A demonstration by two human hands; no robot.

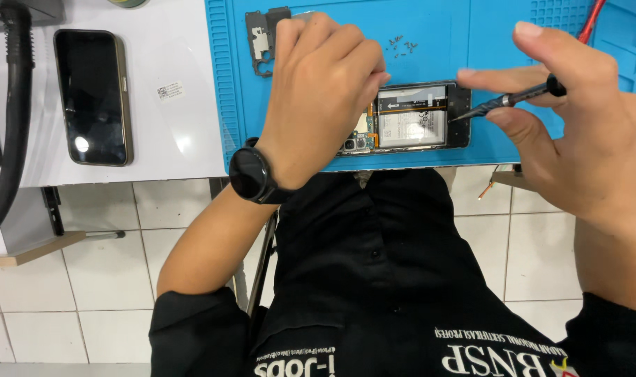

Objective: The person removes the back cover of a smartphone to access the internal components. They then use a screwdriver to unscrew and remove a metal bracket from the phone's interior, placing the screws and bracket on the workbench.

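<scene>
An opened phone (412,115) with its back removed lies on a blue work mat (437,42), showing its battery and circuit board. My left hand (318,91) rests on the phone's left end, fingers curled down on it, a black watch on the wrist. My right hand (576,132) pinches a thin dark screwdriver (506,101) between thumb and fingers. Its tip touches the phone's right end.
A dark plastic inner cover (262,38) and several tiny screws (400,45) lie on the mat behind the phone. A second phone (93,96), screen up, lies on the white table at left beside a black hose (14,105). A red-handled tool (592,19) sits at top right.
</scene>
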